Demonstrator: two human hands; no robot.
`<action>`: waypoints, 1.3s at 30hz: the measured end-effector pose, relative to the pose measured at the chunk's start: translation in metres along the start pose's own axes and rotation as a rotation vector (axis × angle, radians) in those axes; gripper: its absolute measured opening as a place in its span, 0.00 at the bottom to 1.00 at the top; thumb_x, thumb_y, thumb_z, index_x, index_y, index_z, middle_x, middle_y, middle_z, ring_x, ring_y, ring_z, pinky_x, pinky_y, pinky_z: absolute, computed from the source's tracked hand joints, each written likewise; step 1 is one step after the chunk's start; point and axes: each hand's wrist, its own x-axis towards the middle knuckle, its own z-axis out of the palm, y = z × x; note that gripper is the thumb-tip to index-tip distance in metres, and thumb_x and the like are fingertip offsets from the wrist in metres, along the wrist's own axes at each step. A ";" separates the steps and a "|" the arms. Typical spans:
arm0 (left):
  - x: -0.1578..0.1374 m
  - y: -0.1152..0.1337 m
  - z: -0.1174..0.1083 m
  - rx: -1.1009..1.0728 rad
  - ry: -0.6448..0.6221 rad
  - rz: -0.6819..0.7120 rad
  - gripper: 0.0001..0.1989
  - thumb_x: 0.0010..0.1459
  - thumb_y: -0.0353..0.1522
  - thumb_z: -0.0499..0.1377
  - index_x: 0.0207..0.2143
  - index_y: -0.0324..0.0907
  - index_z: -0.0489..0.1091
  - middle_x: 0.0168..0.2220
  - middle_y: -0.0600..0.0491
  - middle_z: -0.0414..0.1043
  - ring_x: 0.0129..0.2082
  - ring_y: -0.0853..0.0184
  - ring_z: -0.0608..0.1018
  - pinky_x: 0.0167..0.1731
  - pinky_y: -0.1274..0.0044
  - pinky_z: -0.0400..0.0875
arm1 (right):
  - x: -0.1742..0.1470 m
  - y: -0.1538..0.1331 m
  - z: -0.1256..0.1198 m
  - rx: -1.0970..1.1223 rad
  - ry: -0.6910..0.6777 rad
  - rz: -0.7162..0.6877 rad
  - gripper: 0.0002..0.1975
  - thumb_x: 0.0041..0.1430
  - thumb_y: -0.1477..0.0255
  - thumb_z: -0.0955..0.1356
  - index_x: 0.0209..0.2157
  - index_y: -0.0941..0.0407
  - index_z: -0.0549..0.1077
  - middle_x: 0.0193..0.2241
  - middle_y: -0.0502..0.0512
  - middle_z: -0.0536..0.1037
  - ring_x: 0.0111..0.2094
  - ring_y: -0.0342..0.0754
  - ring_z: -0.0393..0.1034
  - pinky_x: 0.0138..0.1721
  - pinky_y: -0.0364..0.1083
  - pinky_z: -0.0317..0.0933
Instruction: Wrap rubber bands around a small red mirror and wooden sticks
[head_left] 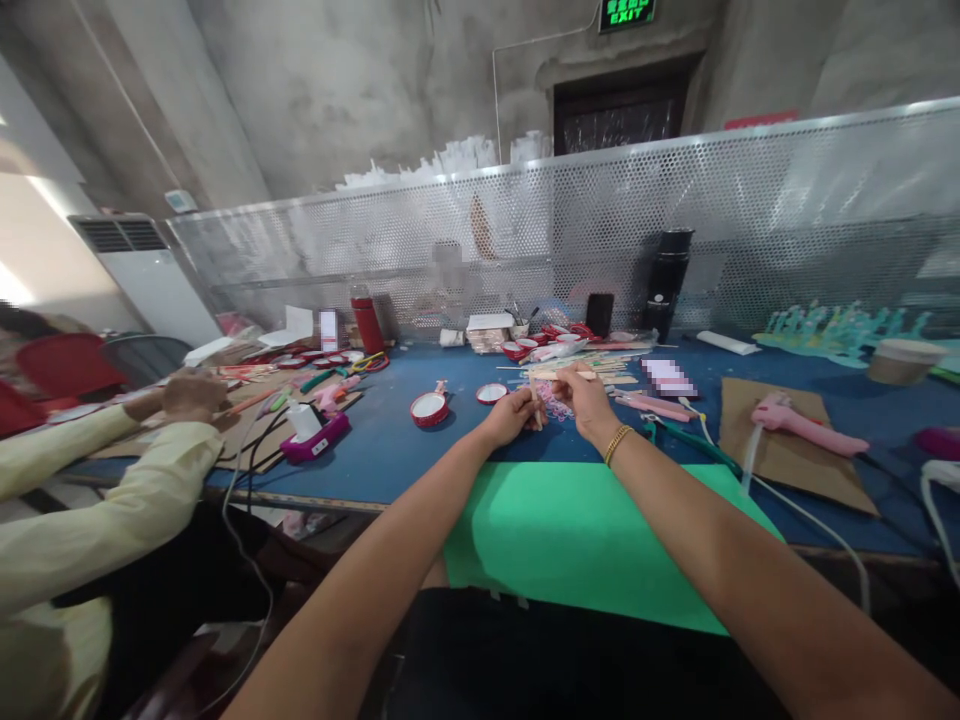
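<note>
Both of my hands meet over the blue table, near its middle. My left hand (pixel 516 416) is closed on a short pale stick (pixel 535 392) that stands roughly upright. In my right hand (pixel 586 402) is another pale, slim stick (pixel 564 376), lying almost level and reaching toward the first one. Whether the two sticks touch is too small to tell. Small pink and purple pieces (pixel 556 404) lie heaped between and behind my hands. Thin wooden sticks (pixel 616 362) are spread just beyond. A green sheet (pixel 570 530) covers the table edge and my lap beneath my forearms.
Left of my hands sit a round red tin (pixel 429 408) and a smaller red-rimmed dish (pixel 492 394). A pink glue gun (pixel 810 424) rests on cardboard (pixel 840 478) at right, its cable trailing. A co-worker's hands (pixel 193 396) work at left, by a purple power strip (pixel 316 440).
</note>
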 end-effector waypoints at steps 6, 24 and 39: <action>0.000 -0.002 0.000 -0.019 0.008 0.007 0.14 0.57 0.42 0.57 0.31 0.40 0.63 0.26 0.54 0.72 0.21 0.73 0.71 0.25 0.79 0.64 | 0.002 -0.002 -0.001 0.022 0.086 -0.002 0.08 0.38 0.69 0.69 0.20 0.54 0.65 0.14 0.44 0.70 0.17 0.39 0.62 0.20 0.38 0.55; 0.000 -0.001 0.000 -0.019 0.001 0.020 0.14 0.57 0.42 0.58 0.31 0.39 0.64 0.26 0.54 0.72 0.22 0.73 0.71 0.25 0.79 0.65 | 0.000 -0.002 0.000 0.023 0.016 0.015 0.08 0.38 0.69 0.70 0.20 0.55 0.66 0.13 0.45 0.70 0.17 0.38 0.62 0.19 0.38 0.57; 0.005 -0.006 -0.001 -0.004 0.007 0.040 0.17 0.54 0.45 0.59 0.32 0.39 0.64 0.25 0.54 0.73 0.20 0.73 0.71 0.23 0.79 0.63 | 0.002 -0.003 -0.002 0.030 0.089 0.015 0.08 0.39 0.70 0.69 0.20 0.55 0.64 0.13 0.44 0.70 0.15 0.37 0.61 0.18 0.37 0.55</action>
